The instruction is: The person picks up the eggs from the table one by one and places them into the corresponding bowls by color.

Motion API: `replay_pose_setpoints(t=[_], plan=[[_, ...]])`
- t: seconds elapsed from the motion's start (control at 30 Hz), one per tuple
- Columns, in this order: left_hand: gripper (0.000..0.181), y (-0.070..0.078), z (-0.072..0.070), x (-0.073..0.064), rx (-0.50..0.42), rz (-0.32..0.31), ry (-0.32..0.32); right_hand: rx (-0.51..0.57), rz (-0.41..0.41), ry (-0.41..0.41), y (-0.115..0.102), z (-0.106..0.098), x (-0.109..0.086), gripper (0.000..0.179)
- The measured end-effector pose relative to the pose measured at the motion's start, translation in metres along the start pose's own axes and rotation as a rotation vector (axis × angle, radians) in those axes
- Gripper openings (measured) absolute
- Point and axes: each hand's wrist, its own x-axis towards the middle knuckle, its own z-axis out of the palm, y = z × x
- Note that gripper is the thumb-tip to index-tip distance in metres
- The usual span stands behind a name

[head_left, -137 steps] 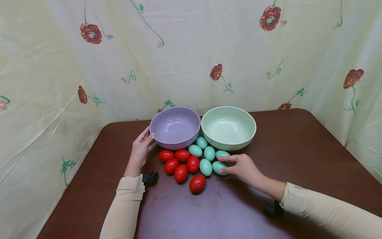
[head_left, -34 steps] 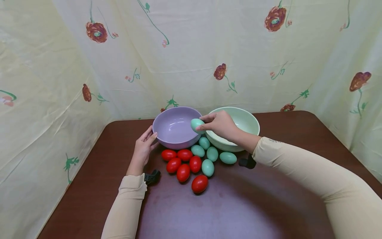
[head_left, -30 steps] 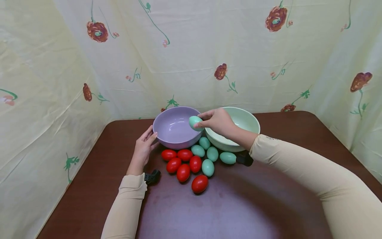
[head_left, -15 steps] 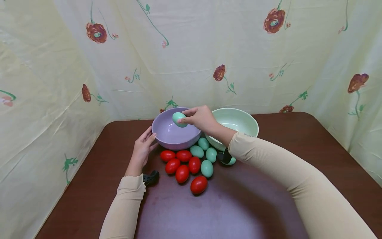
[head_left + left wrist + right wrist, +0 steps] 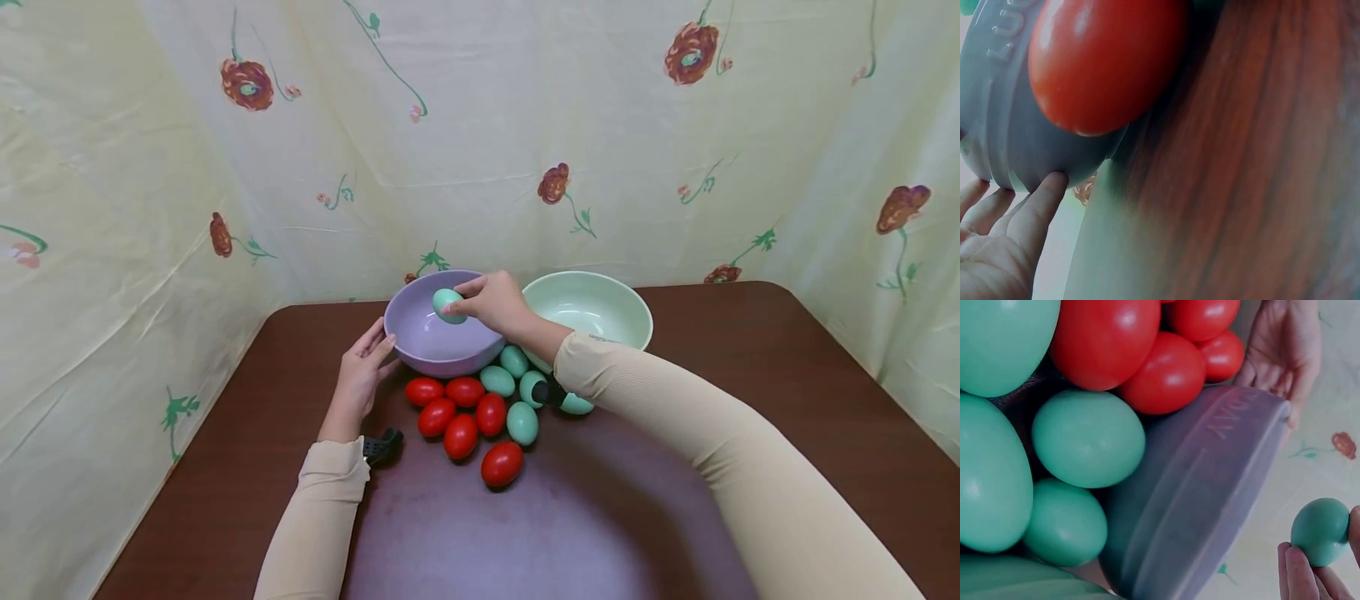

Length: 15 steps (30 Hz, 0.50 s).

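Note:
My right hand (image 5: 501, 302) pinches a mint-green egg (image 5: 448, 306) over the inside of the purple bowl (image 5: 442, 362). The right wrist view shows the same egg (image 5: 1320, 531) between thumb and fingers, clear of the bowl's rim. My left hand (image 5: 358, 371) holds the bowl's left side, thumb at the rim; in the left wrist view its fingertips (image 5: 1054, 181) touch the outer wall. Several red eggs (image 5: 461, 437) lie in front of the purple bowl. Several more mint-green eggs (image 5: 522, 423) lie to their right, some partly hidden by the right wrist's black camera.
A pale green bowl (image 5: 588, 310) stands right of the purple one, partly covered by my right forearm. Both are near the back edge of the dark brown table (image 5: 712, 342). A flowered cloth (image 5: 465, 167) hangs behind and at the sides.
My right hand took a mint-green egg from the table and carried it up and left over the purple bowl. In the last half second it shifted only slightly. My left hand stayed on the bowl.

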Motion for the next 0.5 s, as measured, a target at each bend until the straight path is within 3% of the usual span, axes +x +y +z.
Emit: replay_pose_setpoints(t=[0.5], plan=[[0.059, 0.0, 0.001, 0.002, -0.029, -0.01, 0.013, -0.149, -0.045, -0.031, 0.012, 0.025, 0.012, 0.043]])
